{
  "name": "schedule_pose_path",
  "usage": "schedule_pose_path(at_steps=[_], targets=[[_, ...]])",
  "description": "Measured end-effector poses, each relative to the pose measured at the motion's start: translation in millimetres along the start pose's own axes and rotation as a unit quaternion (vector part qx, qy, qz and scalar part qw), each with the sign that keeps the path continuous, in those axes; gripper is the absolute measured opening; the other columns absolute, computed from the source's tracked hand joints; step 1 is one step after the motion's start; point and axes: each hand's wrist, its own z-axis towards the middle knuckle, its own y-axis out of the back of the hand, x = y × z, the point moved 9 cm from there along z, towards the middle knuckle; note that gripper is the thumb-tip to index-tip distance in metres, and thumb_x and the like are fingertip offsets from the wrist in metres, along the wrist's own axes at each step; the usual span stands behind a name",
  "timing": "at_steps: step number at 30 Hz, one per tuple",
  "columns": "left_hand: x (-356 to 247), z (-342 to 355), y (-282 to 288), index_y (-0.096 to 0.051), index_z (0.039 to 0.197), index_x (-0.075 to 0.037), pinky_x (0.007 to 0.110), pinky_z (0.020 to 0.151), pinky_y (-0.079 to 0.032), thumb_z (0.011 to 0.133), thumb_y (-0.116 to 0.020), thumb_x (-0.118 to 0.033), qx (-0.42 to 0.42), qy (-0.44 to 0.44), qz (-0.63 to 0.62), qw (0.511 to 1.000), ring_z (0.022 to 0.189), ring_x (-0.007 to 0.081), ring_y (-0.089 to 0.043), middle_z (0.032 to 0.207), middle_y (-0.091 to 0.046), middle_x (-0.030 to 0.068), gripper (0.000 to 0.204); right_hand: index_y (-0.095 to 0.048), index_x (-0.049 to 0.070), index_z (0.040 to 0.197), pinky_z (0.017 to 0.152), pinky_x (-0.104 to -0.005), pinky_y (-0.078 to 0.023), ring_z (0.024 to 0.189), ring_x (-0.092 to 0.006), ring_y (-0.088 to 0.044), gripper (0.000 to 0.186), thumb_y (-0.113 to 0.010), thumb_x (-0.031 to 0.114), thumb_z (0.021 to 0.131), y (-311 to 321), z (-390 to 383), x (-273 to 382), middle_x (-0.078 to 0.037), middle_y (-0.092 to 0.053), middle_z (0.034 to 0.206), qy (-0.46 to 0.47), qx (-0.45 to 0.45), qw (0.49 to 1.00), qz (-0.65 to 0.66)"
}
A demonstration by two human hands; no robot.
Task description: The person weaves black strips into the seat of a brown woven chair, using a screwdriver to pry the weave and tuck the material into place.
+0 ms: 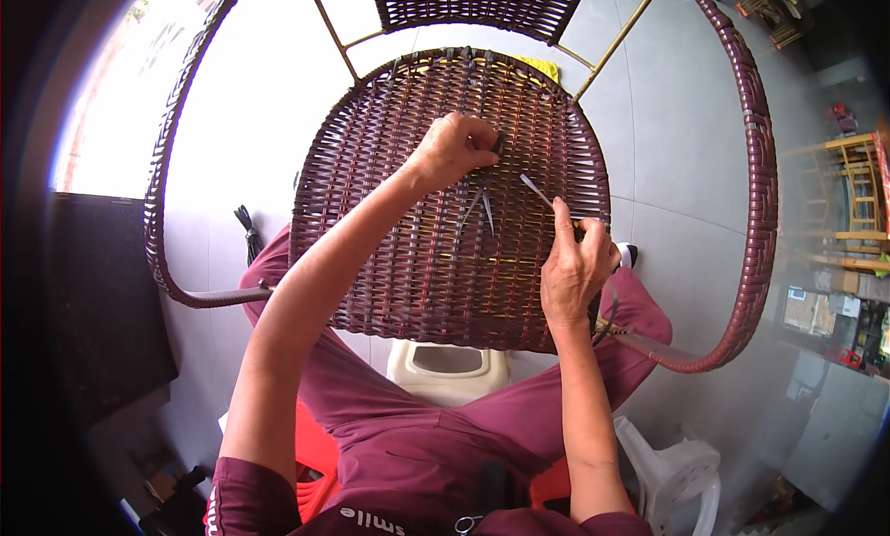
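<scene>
Grey floor [672, 160], woven seat [436, 258] mid-frame

Floor tiles pale grey, glare washing out the left. Dark panel [102, 295] at left edge; one wooden rack [858, 202] at right edge, blurred toward the rim.

Seat: one, brown-red weave, fills the centre, resting over the person's maroon trousers [380, 392]. Backrest [482, 3]: one, cut off by the top edge. Two wrapped armrests, one on the left [176, 156], one on the right [762, 184]. Two thin bare struts at the top, left [331, 26] and right [623, 37].

Hands: two. Left hand [456, 149] just above centre, on the weave, fingers drawn close at one dark bit [499, 145]; cannot tell whether it is pinched. Right hand [579, 262] right of centre, closed round one driver [538, 191], its flat tip pointing upper left.

One pair of pliers or scissors [488, 211], cannot tell which, between the hands on the seat, legs spread.

Around: one black bundle [248, 235] on the floor, left; one yellow piece [547, 70] behind the seat, top; one cream stool [450, 389], lower centre.
</scene>
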Motion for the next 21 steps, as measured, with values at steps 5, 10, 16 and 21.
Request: schedule_pose_path(at_steps=[5, 10, 16, 21], targets=[[-13, 6, 9, -0.065, 0.080, -0.002, 0.034, 0.064, -0.051, 0.078, -0.069, -0.016, -0.073, -0.019, 0.061, 0.995, 0.066, 0.0210, -0.065, 0.073, -0.066, 0.0134, 0.015, -0.062, 0.020, 0.118, 0.079, -0.0392, -0.036, 0.082, -0.0214, -0.051, 0.043, -0.060, 0.003, 0.078, -1, -1, -1, -0.006, -0.048, 0.091, -0.003, 0.006, 1.000, 0.002], [-13, 38, 34, -0.060, 0.085, 0.003, 0.025, 0.054, -0.051, 0.088, -0.058, -0.008, -0.121, -0.016, -0.051, 0.991, 0.057, 0.0119, -0.061, 0.067, -0.064, 0.0092, 0.011, -0.062, 0.020, 0.118, 0.079, -0.0396, -0.036, 0.082, -0.0218, -0.051, 0.043, -0.060, 0.003, 0.079, -3, -2, 1, -0.006, -0.048, 0.091, 0.000, 0.008, 1.000, -0.004], [-38, 44, 44, -0.059, 0.103, 0.006, 0.027, 0.062, -0.054, 0.090, -0.057, -0.014, -0.121, -0.026, -0.064, 0.990, 0.071, 0.0174, -0.065, 0.083, -0.067, 0.0148, 0.023, -0.061, 0.019, 0.119, 0.080, -0.0404, -0.037, 0.088, -0.0236, -0.049, 0.040, -0.059, 0.006, 0.081, -2, 0, 2, -0.007, -0.048, 0.094, -0.005, 0.014, 1.000, -0.017], [-21, -12, 57, -0.057, 0.110, 0.003, 0.036, 0.068, -0.055, 0.088, -0.059, -0.026, -0.230, -0.009, -0.045, 0.972, 0.078, 0.0274, -0.067, 0.092, -0.067, 0.0190, 0.037, -0.060, 0.016, 0.120, 0.085, -0.0436, -0.035, 0.096, -0.0250, -0.047, 0.037, -0.061, 0.014, 0.083, -2, 20, 1, -0.008, -0.049, 0.099, -0.061, 0.072, 0.994, -0.062]])
